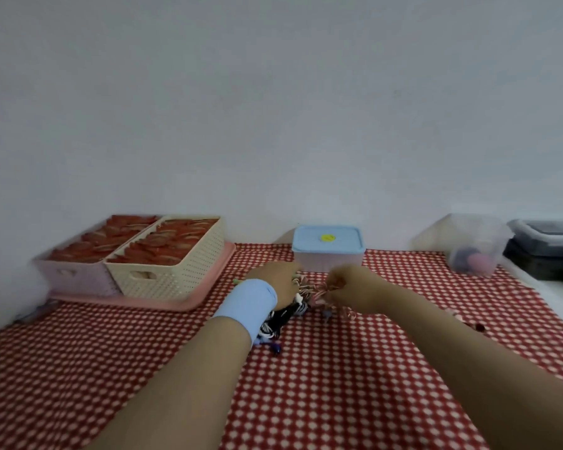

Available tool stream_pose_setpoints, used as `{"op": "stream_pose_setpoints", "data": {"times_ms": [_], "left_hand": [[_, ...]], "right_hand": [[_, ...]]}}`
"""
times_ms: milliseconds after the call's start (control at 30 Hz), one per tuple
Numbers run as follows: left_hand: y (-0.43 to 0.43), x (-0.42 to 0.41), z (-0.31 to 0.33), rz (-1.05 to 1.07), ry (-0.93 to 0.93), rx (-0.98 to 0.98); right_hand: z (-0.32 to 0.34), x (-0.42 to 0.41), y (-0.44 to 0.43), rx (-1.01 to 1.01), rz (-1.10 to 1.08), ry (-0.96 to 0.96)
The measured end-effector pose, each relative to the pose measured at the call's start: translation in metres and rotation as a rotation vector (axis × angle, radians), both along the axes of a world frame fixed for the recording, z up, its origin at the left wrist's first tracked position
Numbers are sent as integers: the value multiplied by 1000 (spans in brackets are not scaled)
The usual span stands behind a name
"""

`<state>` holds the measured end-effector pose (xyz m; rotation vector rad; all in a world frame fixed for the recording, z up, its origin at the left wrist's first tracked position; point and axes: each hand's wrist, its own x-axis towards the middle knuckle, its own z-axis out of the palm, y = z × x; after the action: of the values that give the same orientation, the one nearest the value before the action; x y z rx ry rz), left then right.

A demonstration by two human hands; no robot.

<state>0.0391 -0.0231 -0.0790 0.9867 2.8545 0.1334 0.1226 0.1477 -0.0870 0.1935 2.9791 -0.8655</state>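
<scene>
Toward the far edge of the desk (338,384), the left hand (275,280) curls round the red-and-white cord (306,286), and the right hand (348,287) pinches it just beside.

Nothing legible shows anywhere: the yellow sticker (327,237) on the blue lid (306,243) of the plastic box (327,260) (blurred here) bears no readable mark.

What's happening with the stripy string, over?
Left hand and right hand pinch red-and-white string. Black-and-white bundle lies just beside. Blue-lidded box close behind.
</scene>
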Motion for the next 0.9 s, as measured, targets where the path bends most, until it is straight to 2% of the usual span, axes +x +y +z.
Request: {"op": "stream_pose_setpoints", "data": {"times_ms": [67,167,333,600,667,767,833,900], "left_hand": [[-5,16,1,15,38,88],[-7,43,11,24,16,278],[3,73,31,13,-231,506],[19,69,38,9,-326,764],[23,64,34,37,-359,800],[36,49,19,58,-427,703],[45,42,5,-24,-466,424],[55,36,-9,-123,-409,114]], "right_hand": [[1,16,1,-26,-63,81],[10,34,0,-233,-128,170],[31,56,-2,-605,-146,182],[36,59,15,-855,-203,150],[30,53,21,-865,-246,161],[19,39,32,-845,-309,205],[12,30,38,-932,-328,222],[7,22,43,-1051,-348,229]]}}
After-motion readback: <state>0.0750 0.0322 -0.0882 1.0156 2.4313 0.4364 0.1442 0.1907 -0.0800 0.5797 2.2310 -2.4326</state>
